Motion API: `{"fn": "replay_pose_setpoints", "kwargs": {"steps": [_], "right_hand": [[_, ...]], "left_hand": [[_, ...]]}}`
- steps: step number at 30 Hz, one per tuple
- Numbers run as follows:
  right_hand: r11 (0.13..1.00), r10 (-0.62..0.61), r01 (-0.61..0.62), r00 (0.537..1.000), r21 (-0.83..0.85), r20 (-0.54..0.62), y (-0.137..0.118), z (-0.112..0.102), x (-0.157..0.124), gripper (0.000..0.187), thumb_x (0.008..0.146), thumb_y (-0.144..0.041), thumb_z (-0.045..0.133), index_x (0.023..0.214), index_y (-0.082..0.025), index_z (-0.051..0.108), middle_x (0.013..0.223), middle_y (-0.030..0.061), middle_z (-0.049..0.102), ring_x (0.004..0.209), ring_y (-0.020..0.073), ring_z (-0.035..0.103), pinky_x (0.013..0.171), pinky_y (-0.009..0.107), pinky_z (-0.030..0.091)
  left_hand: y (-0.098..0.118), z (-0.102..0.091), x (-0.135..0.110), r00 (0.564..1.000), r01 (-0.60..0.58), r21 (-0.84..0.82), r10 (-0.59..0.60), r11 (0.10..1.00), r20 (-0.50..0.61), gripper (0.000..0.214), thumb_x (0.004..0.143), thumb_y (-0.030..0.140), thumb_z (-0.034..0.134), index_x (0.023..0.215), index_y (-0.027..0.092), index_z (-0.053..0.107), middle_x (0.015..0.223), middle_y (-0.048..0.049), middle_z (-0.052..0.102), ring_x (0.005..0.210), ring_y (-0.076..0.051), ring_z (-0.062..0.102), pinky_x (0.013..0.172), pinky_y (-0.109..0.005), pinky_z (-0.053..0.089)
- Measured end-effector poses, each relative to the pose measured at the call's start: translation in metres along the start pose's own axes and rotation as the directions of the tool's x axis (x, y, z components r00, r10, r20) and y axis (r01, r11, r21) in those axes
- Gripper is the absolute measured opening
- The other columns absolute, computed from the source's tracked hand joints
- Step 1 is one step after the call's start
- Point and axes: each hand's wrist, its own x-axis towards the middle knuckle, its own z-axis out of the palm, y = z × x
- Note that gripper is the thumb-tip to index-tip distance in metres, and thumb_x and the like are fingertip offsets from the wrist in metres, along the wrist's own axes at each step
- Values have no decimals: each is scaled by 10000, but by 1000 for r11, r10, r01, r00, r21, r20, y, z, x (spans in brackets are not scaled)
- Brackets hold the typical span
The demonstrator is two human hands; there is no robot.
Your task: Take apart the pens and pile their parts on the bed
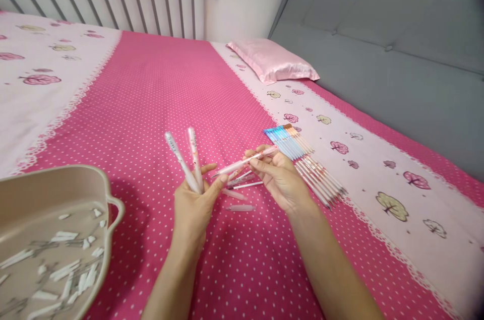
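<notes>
At near left, a beige basin (45,191) holds small white pieces (64,237). Near centre, the left hand (193,205) clasps two leaning pens (194,154) in its grip; the right hand (284,179) pinches a pink-patterned pen (242,163) slanting between both hands. Farther right, neat rows of pens (319,179) lie on the pink bed (166,88); beyond, a pillow (270,60).
</notes>
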Motion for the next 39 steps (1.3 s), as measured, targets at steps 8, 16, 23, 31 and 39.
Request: {"fn": "replay_pose_setpoints", "kwargs": {"steps": [8,16,23,31,39], "right_hand": [[1000,9,-9,1000,-5,15,-1,0,-1,242,638,-64,681,793,-195,550,810,-12,687,760,91,613,726,210,479],[1000,9,-9,999,-13,34,0,0,-1,252,631,-77,695,798,-198,550,807,-19,685,736,80,602,683,188,473],[1000,-5,5,1000,-18,-20,-2,1,0,270,608,-79,705,788,-191,537,775,-18,687,699,77,595,647,178,470],[999,-3,4,1000,-47,14,-1,0,-1,258,619,-107,709,800,-200,550,808,-18,683,731,94,603,685,217,477],[998,7,-4,999,-63,44,1,-2,-1,258,635,-106,692,825,-206,547,841,-16,681,734,97,607,687,229,473]], "left_hand": [[0,1,0,999,9,-29,-8,1000,39,300,561,330,754,759,126,658,483,64,459,440,-43,382,427,-161,303],[-5,-1,2,996,46,-18,-44,999,81,391,652,503,649,617,115,611,385,80,340,377,-29,261,374,-165,199],[2,0,-1,1000,-3,-38,4,999,30,449,560,408,748,911,142,661,424,105,325,388,-30,266,387,-164,227],[1,0,0,999,-1,7,1,1000,34,324,586,395,730,754,127,666,426,87,364,393,-34,282,386,-170,220],[-1,0,0,998,60,24,-60,998,32,441,645,552,623,622,112,630,366,87,297,359,-39,232,372,-189,172]]}}
